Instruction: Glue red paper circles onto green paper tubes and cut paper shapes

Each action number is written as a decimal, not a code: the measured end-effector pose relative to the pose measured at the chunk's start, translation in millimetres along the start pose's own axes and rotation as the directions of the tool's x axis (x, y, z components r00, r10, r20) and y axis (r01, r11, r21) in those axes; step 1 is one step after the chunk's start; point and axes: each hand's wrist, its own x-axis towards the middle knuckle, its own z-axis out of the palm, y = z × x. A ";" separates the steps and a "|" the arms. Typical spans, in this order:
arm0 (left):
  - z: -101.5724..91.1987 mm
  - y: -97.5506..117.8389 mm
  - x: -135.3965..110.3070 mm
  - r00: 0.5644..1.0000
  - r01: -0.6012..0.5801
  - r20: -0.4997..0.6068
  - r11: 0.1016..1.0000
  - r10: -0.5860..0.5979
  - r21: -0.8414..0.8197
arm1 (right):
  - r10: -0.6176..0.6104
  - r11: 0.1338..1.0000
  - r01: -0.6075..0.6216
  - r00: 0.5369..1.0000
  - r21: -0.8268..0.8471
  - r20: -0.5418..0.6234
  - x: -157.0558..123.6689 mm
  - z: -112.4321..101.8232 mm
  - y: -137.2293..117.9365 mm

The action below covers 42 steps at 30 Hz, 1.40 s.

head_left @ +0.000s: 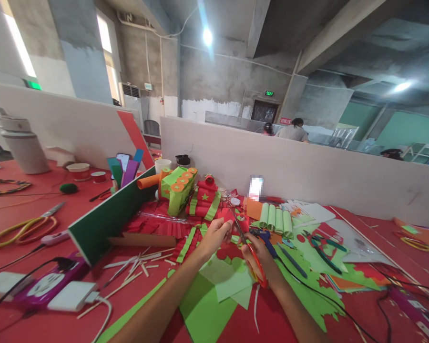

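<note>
My left hand [216, 236] pinches a small piece of red paper [227, 215] over the middle of the red table [28, 328]. My right hand [258, 253] is closed through the orange handles of a pair of scissors [248, 247], whose blades point up and left toward the red paper. Green paper sheets [218, 290] and scraps lie under both forearms. Just behind the hands stand green and red paper models [189, 193] and a row of rolled light-green paper tubes [276, 219].
A green board [107, 221] stands on edge at the left, with thin wooden sticks [136, 269] in front of it. Yellow-handled scissors [25, 228], chargers and cables [46, 286] lie far left. More scissors [321, 243], paper and cables sit right. White partitions [307, 166] run behind; people are beyond.
</note>
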 end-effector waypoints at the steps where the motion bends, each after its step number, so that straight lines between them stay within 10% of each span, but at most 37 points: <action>1: -0.4 -0.3 0.3 1.000 0.000 0.003 1.000 0.000 0.004 | 0.001 1.000 -0.001 1.000 -0.003 -0.002 0.2 -0.1 0.3; 42: -7.5 -4.2 6.3 1.000 -0.002 0.030 1.000 0.001 0.023 | 0.034 0.996 -0.035 0.999 -0.084 -0.018 -1.3 -4.2 -3.8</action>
